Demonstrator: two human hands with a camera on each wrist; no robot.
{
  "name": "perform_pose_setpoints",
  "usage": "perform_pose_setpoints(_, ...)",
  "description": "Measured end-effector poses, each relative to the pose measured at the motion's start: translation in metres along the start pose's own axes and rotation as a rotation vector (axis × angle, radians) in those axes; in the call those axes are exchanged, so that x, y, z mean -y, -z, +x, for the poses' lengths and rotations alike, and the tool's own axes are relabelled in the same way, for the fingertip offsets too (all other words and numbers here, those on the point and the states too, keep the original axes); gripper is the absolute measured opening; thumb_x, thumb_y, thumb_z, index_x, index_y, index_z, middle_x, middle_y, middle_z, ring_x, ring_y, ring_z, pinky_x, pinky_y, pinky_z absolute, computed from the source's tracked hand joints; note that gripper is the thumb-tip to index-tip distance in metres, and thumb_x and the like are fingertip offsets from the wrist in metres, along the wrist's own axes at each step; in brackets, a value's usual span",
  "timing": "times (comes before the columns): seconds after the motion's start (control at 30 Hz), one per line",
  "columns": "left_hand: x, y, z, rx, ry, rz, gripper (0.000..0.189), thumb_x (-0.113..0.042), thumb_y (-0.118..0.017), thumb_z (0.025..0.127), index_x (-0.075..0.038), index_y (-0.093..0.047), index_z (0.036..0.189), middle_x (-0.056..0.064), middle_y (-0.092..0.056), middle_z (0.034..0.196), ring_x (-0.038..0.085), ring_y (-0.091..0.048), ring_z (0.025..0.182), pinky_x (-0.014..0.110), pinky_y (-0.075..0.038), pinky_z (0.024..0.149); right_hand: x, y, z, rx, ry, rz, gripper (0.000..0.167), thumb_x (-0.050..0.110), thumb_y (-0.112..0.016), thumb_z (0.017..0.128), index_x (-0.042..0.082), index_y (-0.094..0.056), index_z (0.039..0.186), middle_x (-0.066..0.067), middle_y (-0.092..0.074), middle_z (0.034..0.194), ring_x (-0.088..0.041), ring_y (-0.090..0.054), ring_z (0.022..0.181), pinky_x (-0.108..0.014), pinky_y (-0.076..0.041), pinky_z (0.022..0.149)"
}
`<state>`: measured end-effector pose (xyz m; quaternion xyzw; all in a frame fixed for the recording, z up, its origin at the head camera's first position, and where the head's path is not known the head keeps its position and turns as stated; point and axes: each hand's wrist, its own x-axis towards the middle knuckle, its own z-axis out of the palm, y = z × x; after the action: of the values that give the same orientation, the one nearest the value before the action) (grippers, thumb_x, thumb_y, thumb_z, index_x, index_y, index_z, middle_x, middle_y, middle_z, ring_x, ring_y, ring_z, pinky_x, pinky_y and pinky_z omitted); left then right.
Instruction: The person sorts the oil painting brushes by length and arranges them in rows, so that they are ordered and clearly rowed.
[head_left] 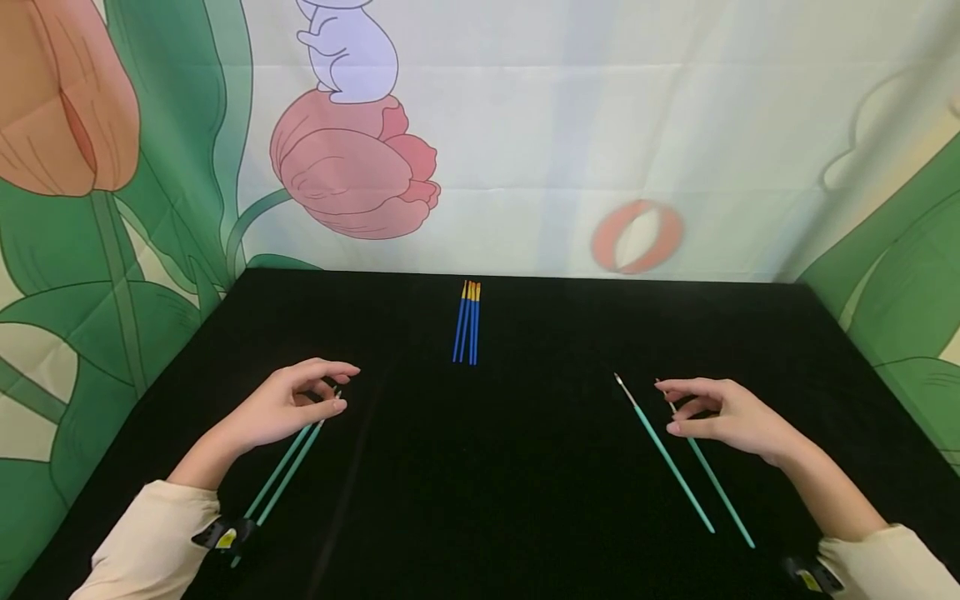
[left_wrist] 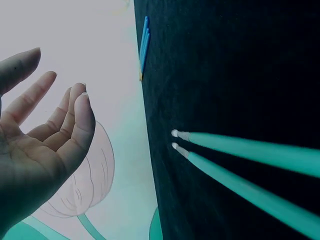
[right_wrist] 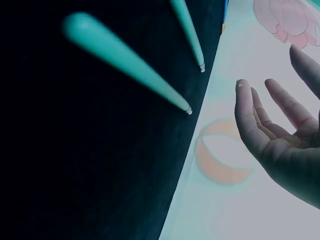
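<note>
My left hand (head_left: 296, 404) hovers over the tips of two green paintbrushes (head_left: 291, 473), its fingers loosely bent and nothing between them. The left wrist view shows both pale brush tips and green handles (left_wrist: 250, 150) lying apart from the hand. On the other side, my right hand (head_left: 723, 412) hangs relaxed and holds nothing. It overlaps the upper part of one green paintbrush (head_left: 722, 492), while a second green paintbrush (head_left: 675, 469) lies to its left. Between the hands, farther back, several blue paintbrushes (head_left: 466, 329) lie side by side with their yellow-orange ends pointing away.
The brushes lie on a black cloth-covered table (head_left: 480, 467). Its far edge meets a pale curtain (head_left: 525, 150) printed with flowers, leaves and an animal figure. A small black device (head_left: 225, 536) is strapped at the left cuff, another (head_left: 813, 577) at the right.
</note>
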<state>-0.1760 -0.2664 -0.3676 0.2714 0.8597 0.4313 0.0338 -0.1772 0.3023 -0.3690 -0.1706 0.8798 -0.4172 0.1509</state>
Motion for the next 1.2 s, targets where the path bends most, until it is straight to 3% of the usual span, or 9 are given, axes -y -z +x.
perform_pose_setpoints(0.2,0.005,0.005,-0.008,0.006,0.031,-0.009,0.038,0.004,-0.069,0.097,0.01,-0.062,0.134,0.025,-0.061,0.122,0.007,-0.064,0.091,0.028,-0.055,0.072,-0.008,0.001,-0.004,-0.008,-0.027,-0.005,0.057,0.007,-0.073,0.098,-0.015,-0.051,0.146,-0.032,-0.057,0.134,-0.012,-0.066,0.1,-0.03,-0.057,0.081)
perform_pose_setpoints(0.4,0.011,0.007,-0.014,0.005,0.011,0.0,0.038,0.007,-0.07,0.096,0.012,-0.062,0.133,0.025,-0.061,0.12,0.006,-0.063,0.088,0.027,-0.055,0.069,-0.012,0.001,-0.008,-0.018,-0.032,0.004,0.056,0.006,-0.074,0.097,-0.015,-0.052,0.144,-0.033,-0.056,0.134,-0.009,-0.066,0.098,-0.029,-0.057,0.08)
perform_pose_setpoints(0.6,0.018,0.008,-0.021,0.018,0.024,0.008,0.037,0.007,-0.071,0.095,0.012,-0.063,0.131,0.028,-0.061,0.124,0.005,-0.063,0.089,0.027,-0.056,0.07,-0.017,0.002,-0.012,-0.003,-0.069,-0.01,0.057,0.006,-0.073,0.097,-0.017,-0.051,0.144,-0.034,-0.055,0.133,-0.018,-0.066,0.099,-0.03,-0.056,0.078)
perform_pose_setpoints(1.03,0.03,0.02,-0.036,0.105,0.181,-0.01,0.042,0.001,-0.074,0.095,0.012,-0.061,0.134,0.023,-0.058,0.123,0.008,-0.061,0.088,0.03,-0.054,0.073,-0.026,0.0,-0.015,0.023,-0.117,-0.059,0.059,0.006,-0.073,0.096,-0.017,-0.049,0.145,-0.032,-0.056,0.13,-0.022,-0.065,0.1,-0.035,-0.055,0.077)
perform_pose_setpoints(1.2,0.038,0.025,-0.039,0.17,0.248,-0.012,0.048,0.004,-0.077,0.09,0.014,-0.06,0.134,0.03,-0.054,0.13,0.023,-0.064,0.097,0.035,-0.054,0.078,-0.038,-0.001,-0.015,-0.003,-0.104,-0.122,0.06,0.011,-0.079,0.091,-0.012,-0.056,0.142,-0.032,-0.057,0.127,-0.025,-0.065,0.099,-0.037,-0.055,0.076)
